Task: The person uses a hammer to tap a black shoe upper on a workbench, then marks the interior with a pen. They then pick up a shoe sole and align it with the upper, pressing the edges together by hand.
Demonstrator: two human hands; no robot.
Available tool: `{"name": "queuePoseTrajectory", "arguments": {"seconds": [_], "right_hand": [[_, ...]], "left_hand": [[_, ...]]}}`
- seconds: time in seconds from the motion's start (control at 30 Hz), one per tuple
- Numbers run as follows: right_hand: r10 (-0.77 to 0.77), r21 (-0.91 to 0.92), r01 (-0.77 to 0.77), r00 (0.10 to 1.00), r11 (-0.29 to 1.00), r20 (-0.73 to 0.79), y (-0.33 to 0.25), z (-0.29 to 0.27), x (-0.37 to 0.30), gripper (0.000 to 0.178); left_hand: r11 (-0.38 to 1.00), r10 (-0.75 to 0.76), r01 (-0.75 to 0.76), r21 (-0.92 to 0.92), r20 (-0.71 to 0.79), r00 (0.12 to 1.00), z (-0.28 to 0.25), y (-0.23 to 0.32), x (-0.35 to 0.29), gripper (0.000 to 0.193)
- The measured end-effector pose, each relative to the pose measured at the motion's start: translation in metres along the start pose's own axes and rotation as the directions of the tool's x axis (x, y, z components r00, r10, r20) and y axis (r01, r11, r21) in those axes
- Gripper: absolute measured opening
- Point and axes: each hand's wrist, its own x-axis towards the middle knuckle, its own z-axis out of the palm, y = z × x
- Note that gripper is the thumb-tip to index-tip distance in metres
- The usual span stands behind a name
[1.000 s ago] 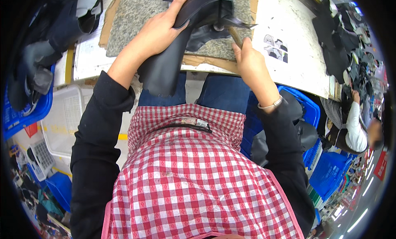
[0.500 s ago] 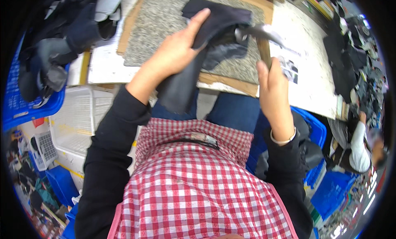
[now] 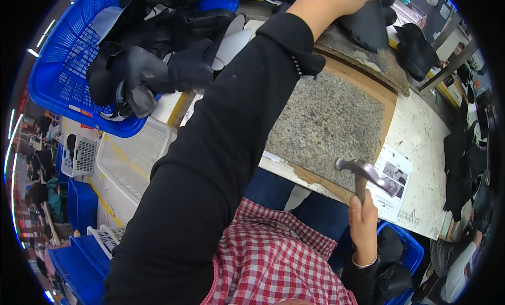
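Worn white worktop carries a speckled grey slab over brown board. Near right, the right hand is closed around the handle of a hammer, whose metal head shows across the slab's near right corner and a printed sheet. At the far side, the left hand is at black pieces; whether it grips one, I cannot tell. Far left, a blue basket holds more dark pieces.

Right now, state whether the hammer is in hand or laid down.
In hand: the right hand grips the hammer by its handle; whether it touches the grey slab, I cannot tell.
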Motion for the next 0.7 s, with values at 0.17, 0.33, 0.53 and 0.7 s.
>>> {"name": "queuePoseTrajectory", "arguments": {"seconds": [0.17,0.33,0.53,0.7], "right_hand": [[-0.099,-0.072,0.108,0.989,0.992,0.111,0.003,0.013,-0.008,0.031],[-0.09,-0.069,0.102,0.984,0.992,0.151,0.011,0.015,-0.025,0.032],[-0.106,-0.091,0.129,0.968,0.987,0.226,-0.009,0.033,-0.038,0.03],[-0.182,-0.226,0.204,0.976,0.952,0.117,-0.033,0.035,-0.043,0.034]], "left_hand": [[0.875,0.337,-0.291,0.386,-0.053,0.94,-0.035,-0.091,-0.104,0.076],[0.883,-0.112,0.24,0.404,-0.317,0.942,-0.168,-0.26,-0.19,0.071],[0.502,-0.746,0.83,-0.246,0.363,0.558,-0.221,-0.285,-0.204,0.045],[0.925,0.378,-0.38,-0.005,0.124,0.917,-0.163,-0.163,-0.18,0.033]]}}
